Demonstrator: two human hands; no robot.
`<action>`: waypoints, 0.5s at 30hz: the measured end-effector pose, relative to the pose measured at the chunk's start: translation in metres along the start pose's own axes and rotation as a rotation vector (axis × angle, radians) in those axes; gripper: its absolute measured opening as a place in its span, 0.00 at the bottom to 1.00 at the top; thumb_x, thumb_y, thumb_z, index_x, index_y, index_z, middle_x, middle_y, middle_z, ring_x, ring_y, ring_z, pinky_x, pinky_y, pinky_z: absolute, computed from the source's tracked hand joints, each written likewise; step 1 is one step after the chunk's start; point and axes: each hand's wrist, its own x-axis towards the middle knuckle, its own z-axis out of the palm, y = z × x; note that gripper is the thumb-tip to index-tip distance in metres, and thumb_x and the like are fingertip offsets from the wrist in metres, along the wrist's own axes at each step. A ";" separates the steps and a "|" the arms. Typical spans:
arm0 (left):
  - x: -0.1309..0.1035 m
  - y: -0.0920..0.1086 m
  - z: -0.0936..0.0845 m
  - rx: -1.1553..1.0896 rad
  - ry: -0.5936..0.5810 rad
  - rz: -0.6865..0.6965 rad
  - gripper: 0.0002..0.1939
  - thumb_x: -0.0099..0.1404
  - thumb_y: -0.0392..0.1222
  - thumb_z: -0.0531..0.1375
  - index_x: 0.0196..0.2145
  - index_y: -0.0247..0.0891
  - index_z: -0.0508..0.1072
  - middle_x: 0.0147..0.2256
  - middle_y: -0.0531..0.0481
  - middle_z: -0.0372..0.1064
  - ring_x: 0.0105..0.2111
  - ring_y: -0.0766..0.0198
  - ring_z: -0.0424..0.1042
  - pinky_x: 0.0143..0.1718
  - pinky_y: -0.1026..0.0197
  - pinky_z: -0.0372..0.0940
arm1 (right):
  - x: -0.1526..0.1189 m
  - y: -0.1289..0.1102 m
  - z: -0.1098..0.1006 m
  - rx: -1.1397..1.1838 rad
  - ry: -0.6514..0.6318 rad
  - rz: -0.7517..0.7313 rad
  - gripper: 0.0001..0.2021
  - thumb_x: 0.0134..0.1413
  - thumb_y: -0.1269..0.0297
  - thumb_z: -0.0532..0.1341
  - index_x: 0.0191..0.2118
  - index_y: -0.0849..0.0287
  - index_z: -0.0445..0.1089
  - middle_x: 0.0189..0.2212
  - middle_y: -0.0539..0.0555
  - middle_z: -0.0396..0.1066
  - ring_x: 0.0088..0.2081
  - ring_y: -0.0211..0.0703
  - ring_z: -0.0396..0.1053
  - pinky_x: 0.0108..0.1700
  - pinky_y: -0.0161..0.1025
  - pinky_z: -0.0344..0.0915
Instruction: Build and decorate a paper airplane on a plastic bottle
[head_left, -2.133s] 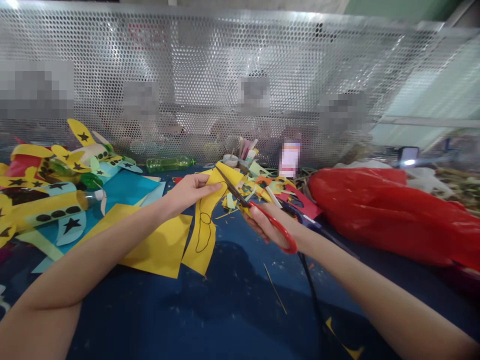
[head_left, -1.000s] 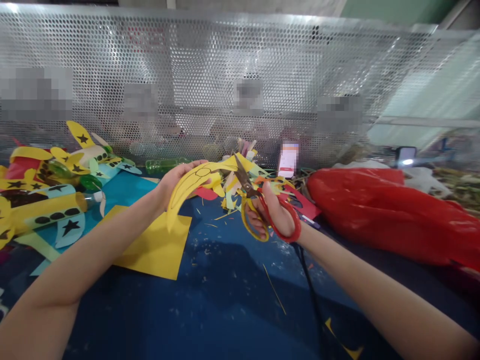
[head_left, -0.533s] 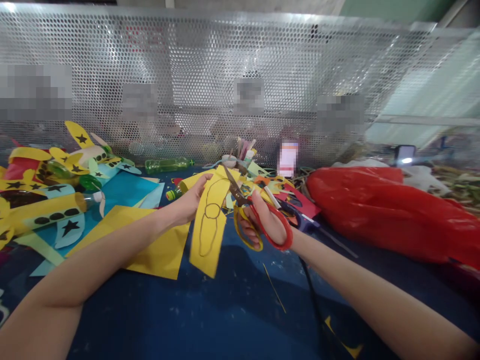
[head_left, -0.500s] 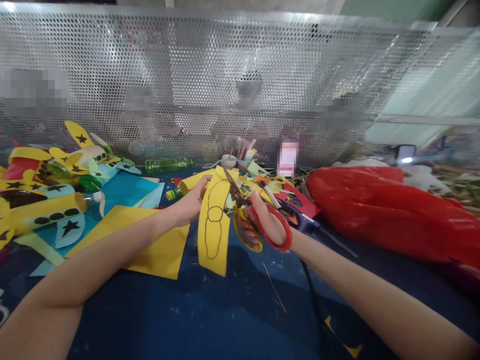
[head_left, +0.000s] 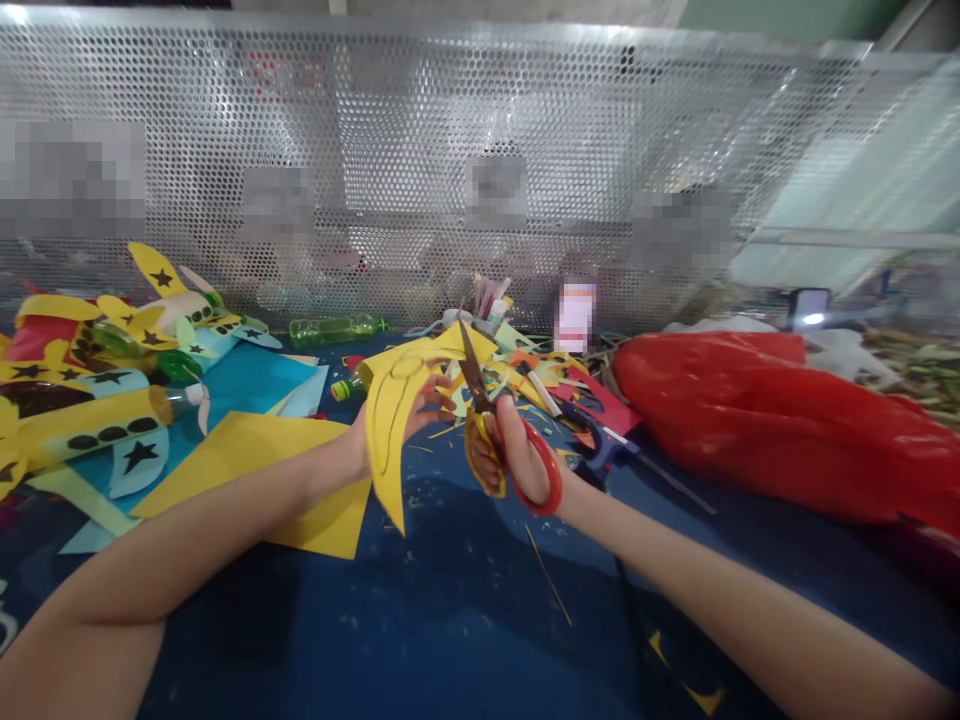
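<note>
My left hand (head_left: 409,415) holds a curved yellow paper piece (head_left: 390,420) with a dark outline drawn on it, raised above the blue table (head_left: 420,620). My right hand (head_left: 517,455) grips scissors (head_left: 499,440) with one red and one yellow handle loop. Their blades point up and away, and the tips meet the paper's top edge. Both hands are close together over the middle of the table.
A yellow sheet (head_left: 285,480) lies under my left forearm. Paper aeroplane models (head_left: 97,370) pile at the left. A red plastic bag (head_left: 780,430) fills the right. A green bottle (head_left: 337,327), pens, paper scraps and a perforated metal screen (head_left: 450,170) stand at the back.
My left hand has turned the yellow piece so that it hangs edge-on and curved. The scissors have swung more upright and closer to my left hand.
</note>
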 end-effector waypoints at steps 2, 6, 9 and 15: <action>-0.003 0.003 0.005 0.039 0.067 -0.038 0.16 0.64 0.50 0.58 0.44 0.39 0.73 0.36 0.46 0.75 0.34 0.58 0.74 0.41 0.55 0.70 | -0.002 0.004 0.000 -0.049 0.022 -0.071 0.32 0.49 0.26 0.48 0.20 0.54 0.53 0.14 0.46 0.51 0.16 0.36 0.53 0.19 0.38 0.60; -0.010 0.003 0.018 0.114 0.129 0.029 0.18 0.62 0.39 0.58 0.51 0.42 0.70 0.40 0.51 0.76 0.35 0.61 0.74 0.39 0.60 0.69 | -0.002 0.007 0.000 -0.067 0.038 -0.085 0.31 0.52 0.27 0.47 0.20 0.53 0.53 0.15 0.46 0.52 0.17 0.37 0.54 0.20 0.40 0.61; -0.012 0.001 0.021 0.063 0.084 -0.007 0.19 0.63 0.41 0.53 0.50 0.38 0.70 0.38 0.48 0.77 0.37 0.57 0.75 0.38 0.58 0.69 | -0.001 0.007 -0.002 -0.094 0.039 -0.063 0.32 0.52 0.27 0.46 0.20 0.53 0.53 0.14 0.47 0.52 0.17 0.38 0.55 0.19 0.40 0.60; -0.009 0.004 0.009 -0.035 0.072 -0.060 0.17 0.62 0.47 0.48 0.43 0.36 0.68 0.31 0.44 0.76 0.32 0.53 0.77 0.33 0.55 0.70 | 0.004 0.003 -0.007 -0.009 0.034 -0.062 0.33 0.46 0.24 0.48 0.20 0.53 0.53 0.14 0.46 0.52 0.16 0.37 0.53 0.18 0.38 0.59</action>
